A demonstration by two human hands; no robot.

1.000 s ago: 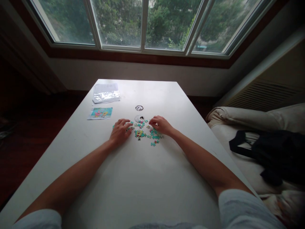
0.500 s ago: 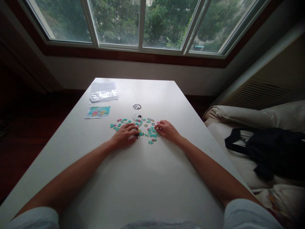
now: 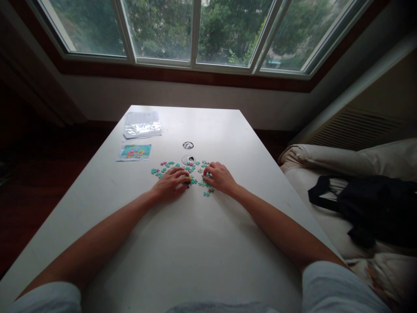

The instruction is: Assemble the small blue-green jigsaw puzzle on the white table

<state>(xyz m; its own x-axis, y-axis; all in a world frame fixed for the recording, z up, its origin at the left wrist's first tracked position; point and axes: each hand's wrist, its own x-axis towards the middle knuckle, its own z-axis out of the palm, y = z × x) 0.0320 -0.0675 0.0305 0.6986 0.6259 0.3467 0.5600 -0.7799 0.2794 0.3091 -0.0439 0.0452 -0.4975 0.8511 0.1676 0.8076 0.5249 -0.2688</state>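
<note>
Many small jigsaw puzzle pieces, mostly turquoise with some pink and yellow, lie scattered on the white table. My left hand rests at the middle of them, its fingers and thumb bent around yellow and dark puzzle pieces at the fingertips. My right hand reaches over the right part of the scatter. Its fingers are curled together at a small pinkish piece, partly hidden by them. More turquoise pieces lie just below the right fingertips.
A colourful picture card lies left of the pieces, below a shiny clear plastic bag. Two round fittings are set in the tabletop beyond the pieces. At right stands a cream sofa with dark clothing on it.
My right hand has moved left, closer to my left hand, and now covers some pieces that showed before. My left hand stays about where it was.
</note>
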